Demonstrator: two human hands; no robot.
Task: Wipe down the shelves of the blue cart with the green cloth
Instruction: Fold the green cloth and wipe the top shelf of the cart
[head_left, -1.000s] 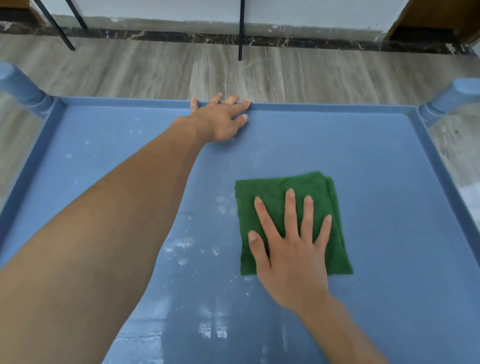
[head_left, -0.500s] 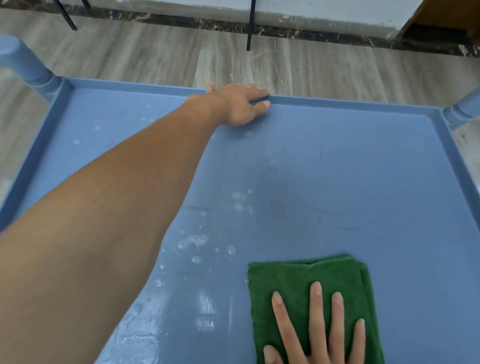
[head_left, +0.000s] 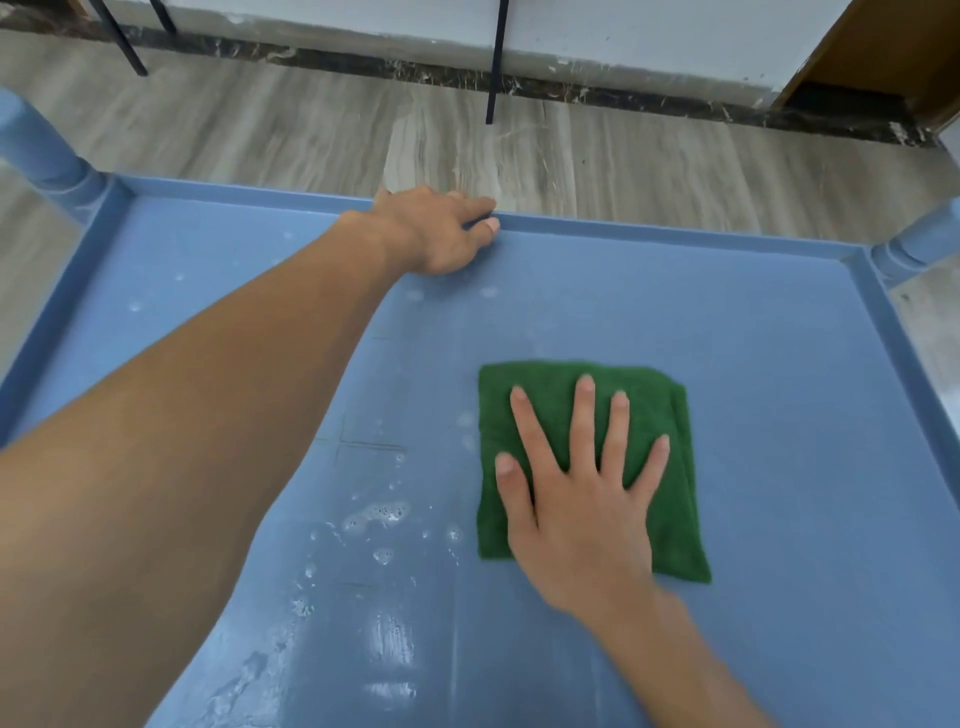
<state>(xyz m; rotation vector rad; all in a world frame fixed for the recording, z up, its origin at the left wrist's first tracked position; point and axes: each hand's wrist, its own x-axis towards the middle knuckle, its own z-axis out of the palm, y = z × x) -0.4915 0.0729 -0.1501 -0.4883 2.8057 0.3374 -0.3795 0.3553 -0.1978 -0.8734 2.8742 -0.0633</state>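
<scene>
Head view: one wide-angle look down onto the top shelf of the cart.
Blue cart (head_left: 779, 332): smooth matte plastic tray, rectangular, with a low raised rim on the far, left and right sides; rounded blue posts stand at the far-left and far-right corners.
Shelf surface: wet in patches, with soapy bubbles (head_left: 376, 514) and glossy streaks left of centre and toward the near edge; the right part looks dull and even.
Green cloth (head_left: 545, 384): dark green, nappy terry texture, folded into a rough square with layered edges showing on its right side; it lies flat on the shelf, right of centre.
Right hand (head_left: 576, 514): palm down on the cloth, fingers straight and spread apart, pressing flat, not gripping; the heel of the hand overlaps the cloth's near edge.
Left hand (head_left: 436, 228): arm stretched across the shelf to the far rim, fingers curled over the rim and thumb on its inner side, holding it.
Floor (head_left: 623, 156): grey wood-grain planks beyond the cart, with thin black metal legs (head_left: 496, 67) standing on it and a dark speckled skirting below a white wall.
</scene>
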